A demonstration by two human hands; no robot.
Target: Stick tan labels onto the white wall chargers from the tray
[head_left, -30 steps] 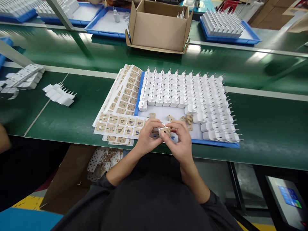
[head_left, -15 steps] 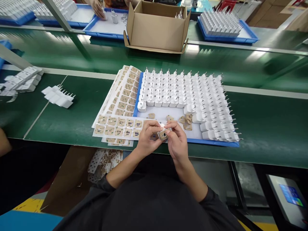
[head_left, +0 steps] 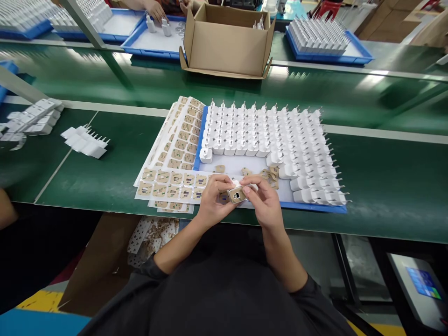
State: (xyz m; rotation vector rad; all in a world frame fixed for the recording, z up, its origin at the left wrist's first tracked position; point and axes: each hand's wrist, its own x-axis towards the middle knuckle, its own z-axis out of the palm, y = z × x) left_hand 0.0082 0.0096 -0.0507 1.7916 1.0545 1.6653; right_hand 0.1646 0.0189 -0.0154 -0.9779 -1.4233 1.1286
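Note:
Between my hands is a white plug charger (head_left: pixel 237 194), its port end facing me with a tan adhesive sticker on it. My left hand (head_left: pixel 217 198) grips the charger from the left. On its right side, my right hand (head_left: pixel 265 201) has thumb and forefinger closed at the charger's edge. Just beyond lies a blue tray (head_left: pixel 311 208) holding rows of upright white chargers (head_left: pixel 259 126). Loose tan stickers (head_left: pixel 271 176) lie on the tray's bare part. At the left, sheets of tan stickers (head_left: pixel 171 183) overlap the tray's edge.
White chargers (head_left: pixel 85 140) lie on the green bench (head_left: pixel 115 182) at the left. An open cardboard box (head_left: pixel 227 44) stands across the green belt (head_left: pixel 150 77), near more blue trays (head_left: pixel 329 58). A co-worker's hand (head_left: pixel 156 10) is at the far side. Below the bench is a box of scraps (head_left: pixel 154 235).
My right hand has shifted slightly right, its thumb moving off the sticker face toward the charger's edge. Across the belt, the co-worker's hand has moved right, and another charger shows in that tray.

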